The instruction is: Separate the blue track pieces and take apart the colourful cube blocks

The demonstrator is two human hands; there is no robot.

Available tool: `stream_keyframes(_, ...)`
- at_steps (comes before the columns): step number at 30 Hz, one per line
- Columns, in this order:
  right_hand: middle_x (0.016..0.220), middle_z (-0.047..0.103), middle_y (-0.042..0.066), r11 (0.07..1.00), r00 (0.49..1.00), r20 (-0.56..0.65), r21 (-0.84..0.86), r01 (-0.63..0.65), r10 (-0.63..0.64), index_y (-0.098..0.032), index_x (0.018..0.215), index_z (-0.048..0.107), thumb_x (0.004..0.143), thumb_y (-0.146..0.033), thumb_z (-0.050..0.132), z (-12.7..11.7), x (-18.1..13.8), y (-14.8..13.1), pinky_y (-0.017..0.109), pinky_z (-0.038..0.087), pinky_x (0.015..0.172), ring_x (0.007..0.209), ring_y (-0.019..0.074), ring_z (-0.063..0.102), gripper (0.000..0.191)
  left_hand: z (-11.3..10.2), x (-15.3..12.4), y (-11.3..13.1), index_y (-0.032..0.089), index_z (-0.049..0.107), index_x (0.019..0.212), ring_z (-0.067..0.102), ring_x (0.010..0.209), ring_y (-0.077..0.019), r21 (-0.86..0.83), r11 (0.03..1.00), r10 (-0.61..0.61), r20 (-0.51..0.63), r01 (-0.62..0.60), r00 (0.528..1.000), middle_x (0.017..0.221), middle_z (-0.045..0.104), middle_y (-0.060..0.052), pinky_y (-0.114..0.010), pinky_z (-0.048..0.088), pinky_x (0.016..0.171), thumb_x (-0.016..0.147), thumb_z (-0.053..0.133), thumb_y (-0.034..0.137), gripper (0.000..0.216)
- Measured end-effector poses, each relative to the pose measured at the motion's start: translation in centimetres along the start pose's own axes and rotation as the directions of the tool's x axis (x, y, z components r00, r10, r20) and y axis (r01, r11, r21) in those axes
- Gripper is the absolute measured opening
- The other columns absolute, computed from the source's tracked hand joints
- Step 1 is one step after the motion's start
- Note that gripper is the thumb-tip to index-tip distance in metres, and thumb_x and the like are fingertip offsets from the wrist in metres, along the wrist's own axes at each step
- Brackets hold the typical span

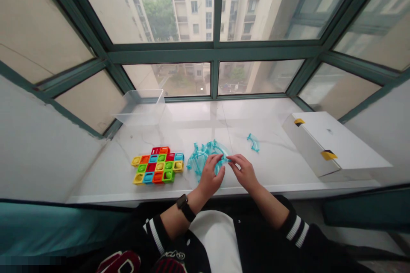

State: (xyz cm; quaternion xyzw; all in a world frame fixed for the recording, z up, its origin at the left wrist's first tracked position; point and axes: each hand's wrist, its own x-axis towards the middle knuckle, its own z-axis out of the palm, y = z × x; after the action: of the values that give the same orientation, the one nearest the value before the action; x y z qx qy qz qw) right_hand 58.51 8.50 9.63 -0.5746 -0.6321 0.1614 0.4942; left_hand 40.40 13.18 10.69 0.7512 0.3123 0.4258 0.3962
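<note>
A loose heap of see-through light-blue curved track pieces (200, 158) lies on the sill in front of me. My left hand (210, 175) reaches over its right side, fingers bent around a light-blue piece, most of which they hide. Close beside it, my right hand (244, 171) pinches the end of a light-blue curved track piece (224, 150) between thumb and fingers. The two hands' fingertips are nearly touching. One more curved track piece (253, 142) lies alone, beyond my right hand.
Coloured square blocks (160, 166) in red, orange, yellow, green and blue sit grouped left of the heap. A clear plastic bin (142, 108) stands at the back left. On the right is a white box (339, 140) with yellow-and-black tabs. Windows border the marble-patterned sill (272, 115).
</note>
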Motion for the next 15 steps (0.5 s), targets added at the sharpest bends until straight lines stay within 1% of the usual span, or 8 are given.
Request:
stream_keyframes(4, 0.107, 0.071, 0.007, 0.997, 0.999, -0.033, -0.07, 0.008, -0.01, -0.028, 0.121, 0.074, 0.102, -0.028, 0.057, -1.9, -0.3, 1.5, 0.039, 0.056, 0.092, 0.1, 0.0231, 0.069, 0.025, 2.4, 1.6, 0.1, 0.024, 0.059, 0.135, 0.06, 0.122, -0.0246, -0.022, 1.0, -0.019, 0.036, 0.02, 0.999, 0.128, 0.057, -0.011, -0.047, 0.05, 0.111, 0.094, 0.059, 0.018, 0.042)
stream_keyframes(8, 0.105, 0.072, 0.007, 0.987, 0.993, -0.116, -0.158, -0.019, 0.001, -0.026, 0.118, 0.072, 0.101, -0.028, 0.058, -4.4, -0.1, 3.3, 0.039, 0.056, 0.09, 0.096, 0.0229, 0.069, 0.023, 5.8, 3.6, 0.1, 0.024, 0.057, 0.138, 0.06, 0.125, -0.0244, -0.087, 0.994, -0.058, 0.095, 0.066, 0.994, 0.131, 0.056, -0.01, -0.047, 0.048, 0.115, 0.09, 0.061, 0.015, 0.049)
stream_keyframes(10, 0.103, 0.073, 0.007, 0.976, 0.986, -0.167, -0.213, -0.046, 0.011, -0.024, 0.117, 0.072, 0.1, -0.029, 0.059, -5.7, 0.0, 4.4, 0.039, 0.056, 0.089, 0.093, 0.0231, 0.068, 0.022, 7.8, 4.7, -0.1, 0.024, 0.056, 0.139, 0.06, 0.125, -0.0246, -0.112, 0.986, -0.11, 0.141, 0.127, 0.984, 0.133, 0.055, -0.011, -0.047, 0.048, 0.113, 0.088, 0.062, 0.015, 0.051)
stream_keyframes(12, 0.101, 0.073, 0.007, 0.963, 0.979, -0.204, -0.26, -0.075, 0.021, -0.024, 0.114, 0.072, 0.099, -0.03, 0.059, -6.9, 0.1, 5.7, 0.039, 0.056, 0.087, 0.092, 0.0237, 0.068, 0.021, 9.9, 5.8, -0.2, 0.023, 0.056, 0.138, 0.061, 0.124, -0.0255, -0.127, 0.968, -0.191, 0.18, 0.215, 0.965, 0.135, 0.056, -0.012, -0.047, 0.051, 0.109, 0.088, 0.063, 0.016, 0.052)
stream_keyframes(15, 0.1, 0.073, 0.008, 0.945, 0.975, -0.221, -0.309, -0.107, 0.038, -0.023, 0.11, 0.072, 0.098, -0.031, 0.057, -8.4, 0.4, 7.8, 0.04, 0.056, 0.085, 0.091, 0.0247, 0.068, 0.021, 12.7, 7.3, -0.4, 0.02, 0.054, 0.141, 0.062, 0.122, -0.0273, -0.159, 0.926, -0.308, 0.206, 0.343, 0.929, 0.139, 0.056, -0.016, -0.045, 0.055, 0.101, 0.087, 0.063, 0.017, 0.055)
